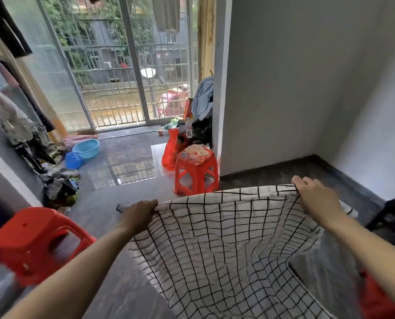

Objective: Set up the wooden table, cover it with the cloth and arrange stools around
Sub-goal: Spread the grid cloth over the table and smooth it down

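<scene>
Head view: I see both arms stretched forward, left hand (138,215) and right hand (316,196) each gripping the checked cloth's (217,245) far edge, spread above the floor; no legible writing.

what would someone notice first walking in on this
The white cloth with black checks fills the lower middle, held up by its top edge, the left hand and right hand each gripping a corner. Next come the red stools: one standing by the wall corner ahead, another blurred at lower left.
</scene>
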Motion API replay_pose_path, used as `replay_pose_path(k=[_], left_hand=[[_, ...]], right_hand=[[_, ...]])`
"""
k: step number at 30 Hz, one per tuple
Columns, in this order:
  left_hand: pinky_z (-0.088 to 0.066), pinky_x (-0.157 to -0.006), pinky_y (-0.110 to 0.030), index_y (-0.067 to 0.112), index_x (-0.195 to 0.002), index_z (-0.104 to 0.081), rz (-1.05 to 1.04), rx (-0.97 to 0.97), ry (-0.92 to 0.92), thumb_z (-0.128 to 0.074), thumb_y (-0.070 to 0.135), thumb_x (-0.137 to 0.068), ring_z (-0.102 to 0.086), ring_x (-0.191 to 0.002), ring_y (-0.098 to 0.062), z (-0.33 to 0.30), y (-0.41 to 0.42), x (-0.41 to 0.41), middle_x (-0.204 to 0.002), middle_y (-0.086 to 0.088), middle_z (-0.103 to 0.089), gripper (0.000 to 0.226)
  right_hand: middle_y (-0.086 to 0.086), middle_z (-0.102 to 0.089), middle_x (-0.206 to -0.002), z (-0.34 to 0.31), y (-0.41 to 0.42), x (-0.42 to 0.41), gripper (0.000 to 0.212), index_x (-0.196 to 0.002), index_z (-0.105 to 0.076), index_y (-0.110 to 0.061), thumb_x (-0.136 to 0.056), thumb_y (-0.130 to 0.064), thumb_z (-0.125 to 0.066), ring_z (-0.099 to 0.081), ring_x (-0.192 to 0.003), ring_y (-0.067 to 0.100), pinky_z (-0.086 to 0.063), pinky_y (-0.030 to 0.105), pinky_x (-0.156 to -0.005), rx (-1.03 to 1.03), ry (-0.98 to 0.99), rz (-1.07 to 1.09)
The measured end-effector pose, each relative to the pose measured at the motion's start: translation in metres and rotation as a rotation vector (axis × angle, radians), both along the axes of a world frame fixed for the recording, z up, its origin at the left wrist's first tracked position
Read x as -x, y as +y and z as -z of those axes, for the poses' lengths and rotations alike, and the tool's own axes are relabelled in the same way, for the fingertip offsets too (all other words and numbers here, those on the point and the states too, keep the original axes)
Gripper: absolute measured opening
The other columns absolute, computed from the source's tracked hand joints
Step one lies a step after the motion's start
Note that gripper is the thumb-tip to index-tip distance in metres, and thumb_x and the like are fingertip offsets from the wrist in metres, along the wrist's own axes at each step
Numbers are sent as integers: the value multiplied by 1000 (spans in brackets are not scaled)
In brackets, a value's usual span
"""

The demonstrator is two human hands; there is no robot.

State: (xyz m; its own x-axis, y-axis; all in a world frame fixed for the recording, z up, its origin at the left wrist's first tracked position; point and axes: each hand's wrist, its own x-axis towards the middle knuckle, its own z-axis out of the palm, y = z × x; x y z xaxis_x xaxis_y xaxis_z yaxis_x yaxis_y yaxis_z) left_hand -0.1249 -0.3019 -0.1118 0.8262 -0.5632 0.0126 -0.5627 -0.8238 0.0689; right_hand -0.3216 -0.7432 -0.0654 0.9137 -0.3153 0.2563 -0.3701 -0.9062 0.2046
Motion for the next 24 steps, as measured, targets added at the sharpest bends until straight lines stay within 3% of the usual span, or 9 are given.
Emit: replay_pose_path(k=[4,7,11,13,17,21,24], left_hand=[[-47,-64,-35,24,-105,-48,120,-56,80,-41,45,-99,-62,-83,-22,-8,15,-5,-96,2,-62,23],[-51,-72,-42,30,-93,-41,210,-138,271,-40,58,-83,-58,-78,-18,1,29,-5,-84,7,-57,29],[-55,-74,-43,34,-102,-39,224,-349,322,-49,30,-77,-61,-86,-21,19,22,-3,-97,6,-60,27],[-54,-70,-40,29,-107,-43,199,-360,269,-46,18,-81,-64,-89,-25,24,5,-8,-102,3,-62,28],[-39,-59,-33,21,-117,-51,74,-404,226,-46,8,-90,-61,-105,-28,14,-50,-25,-115,-5,-60,30],[-47,-84,-36,19,-114,-56,-114,-343,168,-49,10,-91,-60,-113,-28,-33,-115,-88,-120,-7,-60,27],[-47,-86,-34,20,-113,-61,-320,-187,6,-49,17,-91,-60,-112,-28,-101,-162,-151,-121,-7,-62,25]], right_hand=[[4,-63,-90,-7,2,9,5,-92,-39,-22,-97,-21,-41,-58,-75,23,-48,36,-63,-300,284,-62],[-4,-63,-87,-3,9,21,21,-85,-41,-26,-88,-45,-50,-61,-80,18,-49,35,-65,-291,450,-117],[-2,-66,-96,25,2,11,12,-81,-54,-23,-73,-30,-52,-65,-92,19,-53,30,-77,-355,779,39],[3,-68,-103,41,-14,-6,23,-88,-63,-19,-71,-24,-48,-66,-90,22,-53,28,-73,-320,832,141],[-2,-67,-109,54,-50,-45,22,-101,-65,-25,-85,-24,-51,-67,-96,19,-45,26,-68,-237,728,207],[-1,-65,-107,24,-101,-121,18,-90,-63,-24,-88,-18,-46,-63,-92,20,-47,29,-73,-346,446,221],[4,-63,-92,-15,-164,-201,19,-74,-58,-17,-83,-25,-44,-57,-80,23,-43,34,-67,-569,111,185]])
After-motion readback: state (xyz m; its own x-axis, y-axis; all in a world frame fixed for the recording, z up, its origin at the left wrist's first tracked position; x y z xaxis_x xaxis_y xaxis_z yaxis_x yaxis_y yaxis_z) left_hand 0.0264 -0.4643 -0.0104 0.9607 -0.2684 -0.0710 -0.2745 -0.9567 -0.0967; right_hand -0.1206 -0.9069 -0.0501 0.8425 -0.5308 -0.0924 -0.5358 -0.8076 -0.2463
